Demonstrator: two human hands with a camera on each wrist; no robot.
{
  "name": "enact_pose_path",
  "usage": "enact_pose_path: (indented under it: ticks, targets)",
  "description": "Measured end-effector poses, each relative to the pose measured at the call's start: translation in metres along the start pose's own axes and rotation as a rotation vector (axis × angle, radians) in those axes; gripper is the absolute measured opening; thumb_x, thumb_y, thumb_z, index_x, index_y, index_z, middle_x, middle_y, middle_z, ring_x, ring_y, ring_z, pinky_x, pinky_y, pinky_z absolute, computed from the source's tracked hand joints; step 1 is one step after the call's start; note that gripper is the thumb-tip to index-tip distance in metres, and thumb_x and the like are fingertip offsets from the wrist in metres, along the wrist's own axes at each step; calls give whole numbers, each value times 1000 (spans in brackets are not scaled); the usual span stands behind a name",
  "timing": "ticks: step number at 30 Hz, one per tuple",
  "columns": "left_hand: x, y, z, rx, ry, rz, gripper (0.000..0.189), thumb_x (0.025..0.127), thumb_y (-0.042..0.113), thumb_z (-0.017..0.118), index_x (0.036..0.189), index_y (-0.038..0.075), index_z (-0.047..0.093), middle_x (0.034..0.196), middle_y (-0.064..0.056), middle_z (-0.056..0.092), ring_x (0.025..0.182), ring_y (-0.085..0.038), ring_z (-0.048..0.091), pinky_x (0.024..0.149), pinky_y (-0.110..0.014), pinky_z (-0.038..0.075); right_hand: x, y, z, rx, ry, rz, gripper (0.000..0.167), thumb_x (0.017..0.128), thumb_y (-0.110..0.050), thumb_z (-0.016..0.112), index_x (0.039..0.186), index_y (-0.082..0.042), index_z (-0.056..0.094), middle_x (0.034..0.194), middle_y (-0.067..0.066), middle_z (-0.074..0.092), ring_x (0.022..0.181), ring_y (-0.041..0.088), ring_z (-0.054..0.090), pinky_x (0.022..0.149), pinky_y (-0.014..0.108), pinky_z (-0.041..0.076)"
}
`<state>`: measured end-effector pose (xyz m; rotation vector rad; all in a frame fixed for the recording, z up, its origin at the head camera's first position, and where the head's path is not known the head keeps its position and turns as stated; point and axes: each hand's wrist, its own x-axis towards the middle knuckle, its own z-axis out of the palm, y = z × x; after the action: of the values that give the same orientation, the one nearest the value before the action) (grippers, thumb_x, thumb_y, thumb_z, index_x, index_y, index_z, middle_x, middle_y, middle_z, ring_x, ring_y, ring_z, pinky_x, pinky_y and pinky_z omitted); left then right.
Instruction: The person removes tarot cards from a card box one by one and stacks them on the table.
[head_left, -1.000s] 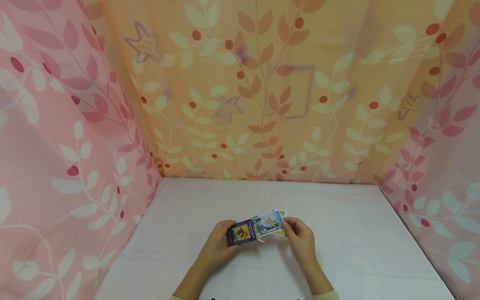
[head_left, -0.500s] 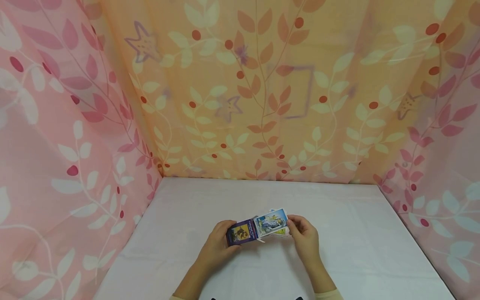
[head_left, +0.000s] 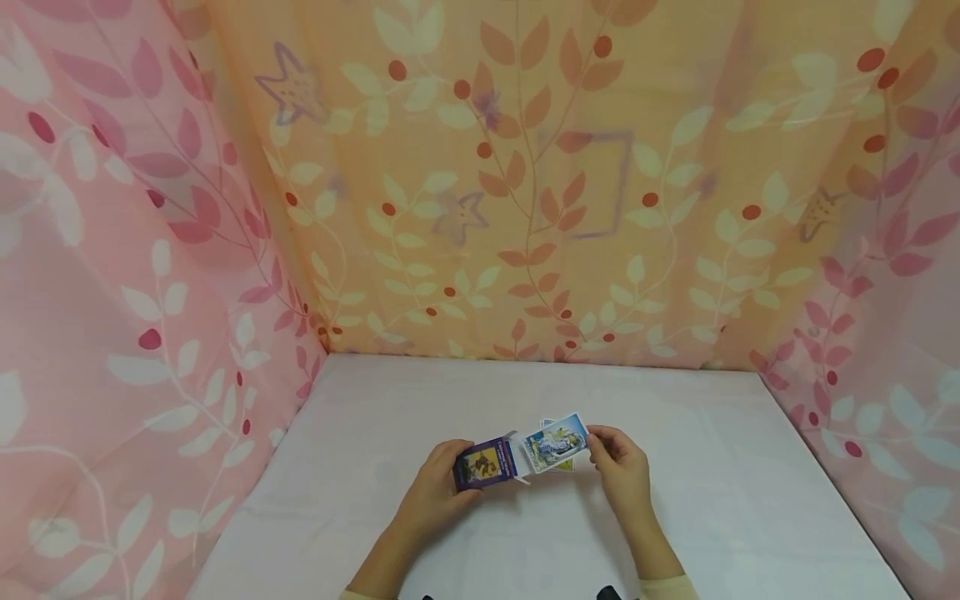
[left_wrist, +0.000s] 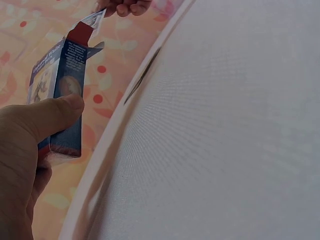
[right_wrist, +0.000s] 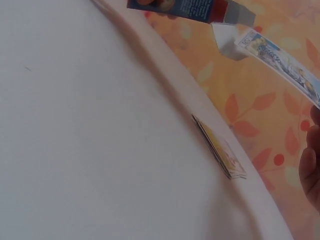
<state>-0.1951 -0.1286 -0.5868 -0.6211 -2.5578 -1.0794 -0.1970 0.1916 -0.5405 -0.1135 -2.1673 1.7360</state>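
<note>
My left hand (head_left: pixel 437 483) grips a dark blue and purple card box (head_left: pixel 482 465) with a picture on its front, thumb across one side in the left wrist view. The box's right end has its flaps (left_wrist: pixel 81 34) raised. Between thumb and fingers, my right hand (head_left: pixel 621 465) pinches the right end of an illustrated card (head_left: pixel 557 442) with a blue and white picture. The card's left edge lies just beyond the box's flaps. Below and behind it, a small stack of cards (right_wrist: pixel 220 150) lies on the table, partly hidden by the card in the head view.
A white-covered table (head_left: pixel 720 483) spreads around the hands. Patterned curtains stand around it, orange at the back (head_left: pixel 525 317) and pink at the left (head_left: pixel 150 433) and right (head_left: pixel 885 417).
My right hand has moved right, drawing the card from the box's open end until its left edge clears the flaps. The left hand and the box have stayed nearly in place.
</note>
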Motion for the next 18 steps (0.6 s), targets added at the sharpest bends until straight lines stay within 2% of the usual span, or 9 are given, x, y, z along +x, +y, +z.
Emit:
enact_pose_path:
  ticks: [6,10,18]
  targets:
    - [1,-1,0,11,21,31,81,71,29,94,141,17,55,136,2,60,128,-17,57,112,-43,48,16,12,-9,-55,-26,35,17,99,-12,68,113,-4,73,96,18,70,72,12,60,60,20,54]
    - [2,-1,-2,8,22,41,79,73,29,93,141,17,55,136,3,60,128,-17,57,111,-43,49,24,17,-16,-86,-53,7,20,99,-18,69,114,-7,73,98,13,72,75,14,61,62,20,54]
    - [1,-1,0,-15,0,-1,79,73,29,93,141,20,55,137,4,59,129,-17,56,113,-44,48,35,25,-29,-131,-102,-57,19,99,-17,68,112,-4,73,90,13,71,71,11,61,59,21,54]
